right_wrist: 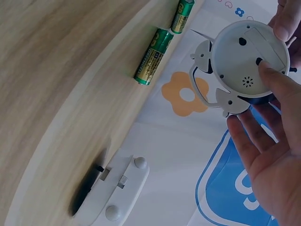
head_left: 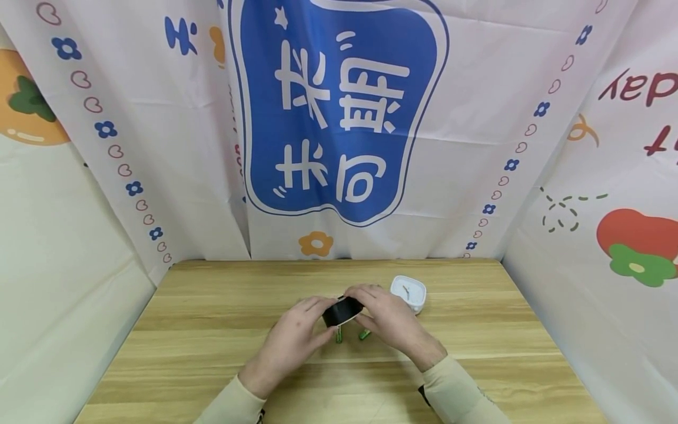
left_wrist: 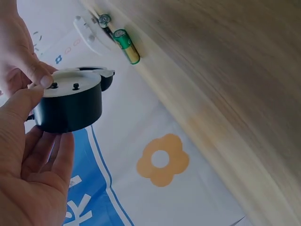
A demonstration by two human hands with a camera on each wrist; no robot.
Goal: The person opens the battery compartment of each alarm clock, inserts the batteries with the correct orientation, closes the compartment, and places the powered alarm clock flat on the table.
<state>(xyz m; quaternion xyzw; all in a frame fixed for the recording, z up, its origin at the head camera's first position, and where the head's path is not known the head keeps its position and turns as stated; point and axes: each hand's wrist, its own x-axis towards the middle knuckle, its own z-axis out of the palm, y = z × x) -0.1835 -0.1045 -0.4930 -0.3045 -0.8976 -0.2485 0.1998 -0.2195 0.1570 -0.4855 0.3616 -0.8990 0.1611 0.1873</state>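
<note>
Both hands hold a black twin-bell alarm clock (head_left: 343,312) above the table. Its white back (right_wrist: 235,61) faces the right wrist view, with dark knobs, a small speaker grille and a rectangular battery cover. My left hand (head_left: 290,337) grips one side, with fingers beneath the black rim in the left wrist view. On the other side my right hand (head_left: 389,318) holds it, thumb touching the back near a knob. Two green and gold batteries, one (right_wrist: 153,57) and another (right_wrist: 182,17), lie on the table under the clock. The clock's dial is hidden.
A white square clock (head_left: 408,290) lies just beyond my right hand, its dial up. The wooden table (head_left: 212,318) ends at a printed cloth backdrop (head_left: 466,147), and similar cloth hangs at both sides.
</note>
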